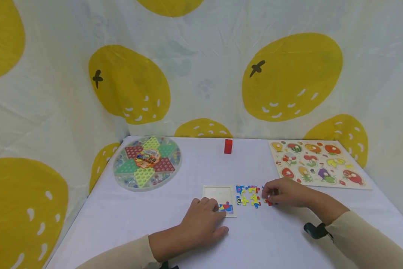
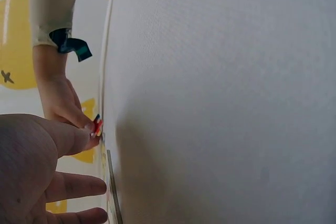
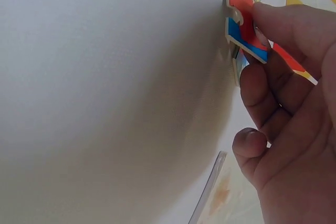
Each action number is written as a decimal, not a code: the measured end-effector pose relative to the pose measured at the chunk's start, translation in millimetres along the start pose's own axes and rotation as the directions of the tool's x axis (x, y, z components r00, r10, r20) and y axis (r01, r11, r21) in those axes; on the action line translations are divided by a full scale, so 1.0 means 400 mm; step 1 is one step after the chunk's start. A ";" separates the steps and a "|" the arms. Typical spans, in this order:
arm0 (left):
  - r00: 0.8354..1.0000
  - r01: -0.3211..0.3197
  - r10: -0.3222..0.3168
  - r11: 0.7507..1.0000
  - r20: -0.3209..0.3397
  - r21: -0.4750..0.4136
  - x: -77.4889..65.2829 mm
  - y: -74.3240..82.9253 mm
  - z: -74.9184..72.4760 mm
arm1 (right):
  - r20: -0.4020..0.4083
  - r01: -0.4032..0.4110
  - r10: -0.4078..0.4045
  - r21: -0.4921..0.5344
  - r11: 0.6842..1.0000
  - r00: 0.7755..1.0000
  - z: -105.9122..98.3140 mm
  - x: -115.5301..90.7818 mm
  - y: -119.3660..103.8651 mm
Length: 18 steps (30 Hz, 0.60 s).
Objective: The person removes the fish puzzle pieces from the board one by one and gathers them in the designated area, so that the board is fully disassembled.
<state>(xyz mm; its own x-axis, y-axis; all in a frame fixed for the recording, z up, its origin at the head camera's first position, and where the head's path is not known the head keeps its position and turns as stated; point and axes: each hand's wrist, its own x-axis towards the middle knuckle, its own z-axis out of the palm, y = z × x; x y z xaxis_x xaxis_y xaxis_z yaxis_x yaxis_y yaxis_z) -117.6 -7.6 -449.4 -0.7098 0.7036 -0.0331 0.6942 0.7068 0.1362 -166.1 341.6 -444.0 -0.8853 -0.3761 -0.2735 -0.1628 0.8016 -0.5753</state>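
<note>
Head cam: I have both hands over the white tablecloth (image 1: 194, 164), near the jigsaw.

R hand (image 1: 285, 192): thumb + index pinch a red/blue jigsaw pc (image 3: 245, 24), held tilted, printed face partly visible on R wrist cam; remaining fingers curled in toward palm. In head cam the hand covers most of that spot, just R of the loose pcs; bits of red/blue show under the fingertips, can't tell whether that's the held pc or others on the cloth.

L hand (image 1: 202, 220): grips nothing I can see. Fingers loosely bent in head cam, fairly straight & spread on L wrist cam, thumb apart. Fingertips at lower part of puzzle tray (image 1: 218, 192), appear to rest on it; exact contact hidden.

Tray: pale, square-ish, mostly bare inside. Inlaid section (image 1: 226, 207), red/blue w/ some yellow, sits in lower R corner. Loose pcs (image 1: 255, 200), mostly yellow/blue/red, lie just R of tray, between it and R hand.

Rest of table: round Chinese checkers board (image 1: 147, 160) far L; small red block (image 1: 228, 146) near back edge, approx. mid; fruit puzzle board (image 1: 322, 168) far R, beyond R hand. Backdrop: white curtain (image 1: 204, 56) w/ yellow fruit print. Sleeves (image 1: 372, 239) beige; dark strap (image 1: 315, 230) at R wrist.
</note>
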 end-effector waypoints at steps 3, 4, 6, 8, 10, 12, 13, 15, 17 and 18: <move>1.000 0.001 -0.001 1.000 -0.017 0.002 -0.005 -0.005 0.003 | -0.008 0.000 0.000 -0.003 1.000 1.000 0.001 0.000 -0.002; 1.000 0.001 -0.001 1.000 -0.018 0.002 -0.006 -0.007 0.004 | -0.010 0.001 -0.001 -0.004 1.000 1.000 0.001 -0.001 -0.003; 1.000 0.003 -0.003 1.000 -0.021 -0.002 -0.009 -0.010 0.003 | -0.018 0.005 -0.005 -0.012 1.000 1.000 0.000 -0.002 -0.006; 1.000 0.007 -0.007 1.000 -0.023 -0.003 -0.011 -0.013 0.001 | -0.024 0.013 -0.014 -0.017 1.000 1.000 -0.003 -0.005 -0.011; 1.000 0.014 -0.014 1.000 -0.020 -0.010 -0.014 -0.015 -0.003 | -0.029 0.022 -0.023 -0.023 0.999 0.999 -0.008 -0.008 -0.015; 1.000 0.023 -0.023 1.000 -0.016 -0.017 -0.017 -0.017 -0.008 | -0.032 0.022 -0.023 -0.028 0.999 0.999 -0.015 -0.010 -0.017; 1.000 0.028 -0.028 0.999 -0.012 -0.020 -0.019 -0.018 -0.010 | -0.032 0.024 -0.025 -0.031 0.999 0.999 -0.018 -0.012 -0.018; 0.999 0.036 -0.036 0.999 -0.003 -0.026 -0.022 -0.020 -0.015 | -0.034 0.030 -0.031 -0.034 0.999 0.999 -0.024 -0.013 -0.017; 0.999 0.041 -0.041 0.999 0.002 -0.026 -0.026 -0.023 -0.017 | -0.037 0.041 -0.042 -0.036 0.999 0.998 -0.028 -0.013 -0.017; 0.999 0.045 -0.044 0.999 0.005 -0.025 -0.027 -0.025 -0.018 | -0.036 0.053 -0.055 -0.037 0.998 0.998 -0.029 -0.013 -0.018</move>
<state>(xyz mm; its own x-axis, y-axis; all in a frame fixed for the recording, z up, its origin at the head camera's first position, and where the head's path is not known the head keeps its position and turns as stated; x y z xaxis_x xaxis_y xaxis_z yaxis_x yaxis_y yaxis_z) -117.5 -22.9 -443.4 -0.7393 0.6719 -0.0443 0.6587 0.7353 0.1594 -165.5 343.4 -429.6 -0.8903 -0.4023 -0.2134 -0.2258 0.7969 -0.5604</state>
